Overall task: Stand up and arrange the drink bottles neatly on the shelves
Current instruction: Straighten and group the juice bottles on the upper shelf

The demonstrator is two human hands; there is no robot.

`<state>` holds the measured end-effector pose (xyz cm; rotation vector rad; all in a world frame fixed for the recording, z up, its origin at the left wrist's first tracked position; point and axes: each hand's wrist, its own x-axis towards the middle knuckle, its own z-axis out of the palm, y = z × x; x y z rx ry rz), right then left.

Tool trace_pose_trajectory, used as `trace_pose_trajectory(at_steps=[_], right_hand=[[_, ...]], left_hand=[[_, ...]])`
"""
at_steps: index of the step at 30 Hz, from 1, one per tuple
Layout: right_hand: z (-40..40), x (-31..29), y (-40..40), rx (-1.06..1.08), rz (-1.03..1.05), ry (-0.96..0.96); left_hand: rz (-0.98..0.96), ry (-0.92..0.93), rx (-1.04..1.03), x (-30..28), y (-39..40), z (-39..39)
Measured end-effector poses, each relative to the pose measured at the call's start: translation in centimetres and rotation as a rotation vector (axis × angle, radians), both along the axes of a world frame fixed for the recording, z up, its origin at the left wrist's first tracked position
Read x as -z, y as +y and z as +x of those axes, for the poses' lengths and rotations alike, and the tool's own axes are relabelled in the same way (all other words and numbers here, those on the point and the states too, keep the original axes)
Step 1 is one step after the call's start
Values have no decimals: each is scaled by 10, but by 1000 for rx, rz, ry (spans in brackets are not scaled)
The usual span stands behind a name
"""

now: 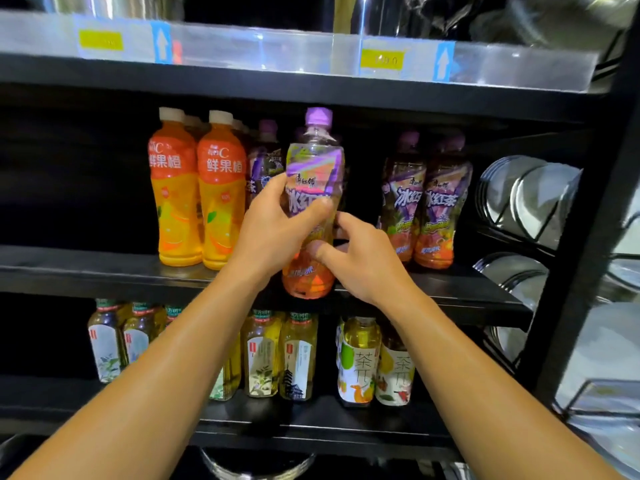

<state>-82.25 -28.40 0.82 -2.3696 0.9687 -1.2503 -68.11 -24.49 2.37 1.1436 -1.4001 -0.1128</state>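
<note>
A purple-capped iced tea bottle (313, 161) is held upright in front of the middle shelf (86, 268), its base slightly below the shelf's front edge. My left hand (277, 226) is wrapped around its label from the left. My right hand (360, 258) touches its lower right side with thumb and fingers. Two orange juice bottles (199, 188) stand at the left of the shelf, with more purple iced tea bottles (265, 161) behind my left hand. Two more iced tea bottles (427, 202) stand upright at the right.
The lower shelf (311, 420) holds green tea bottles (277, 355) and two white-labelled tea bottles (375, 365). The upper shelf edge (277, 53) carries yellow price tags. Wire racks of metal plates (526, 199) stand to the right, past the black shelf post.
</note>
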Motion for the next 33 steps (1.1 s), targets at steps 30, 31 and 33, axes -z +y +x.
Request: trace_pose_trajectory(at_steps=[30, 31, 33], right_hand=[[85, -7, -49, 254, 181, -90], [73, -7, -42, 259, 166, -83], [51, -5, -33, 272, 128, -63]], left_hand=[[-81, 106, -125, 4, 67, 75], [-81, 111, -107, 4, 64, 69], [-83, 124, -66, 3, 58, 55]])
